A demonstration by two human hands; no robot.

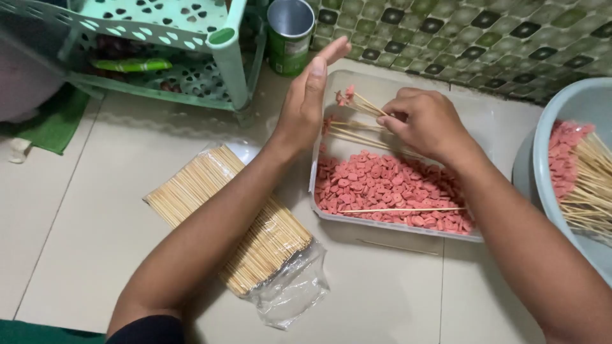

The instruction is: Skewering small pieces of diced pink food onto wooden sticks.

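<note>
The person is working on the floor over a shallow clear tray point(331, 216) half filled with small pink sausage slices point(389, 185). The right hand point(424, 124) is pinching a few bamboo skewers point(357, 130) between fingertips and thumb — the sticks are lying fanned across the tray's far end, some already carrying pink pieces at their tips, so the slices are staying within easy reach below. The left hand point(309, 102) is standing open and flat on its edge, fingers straight, at the tray's left rim, holding nothing; it seems to be serving as a stop for the skewer ends. One loose skewer point(408, 209) is lying across the slices. A bundle of unused skewers point(191, 191) in an opened plastic bag is resting under the left forearm — close for restocking. Finished skewers are leaning in a grey basin point(561, 121) at the right.
</note>
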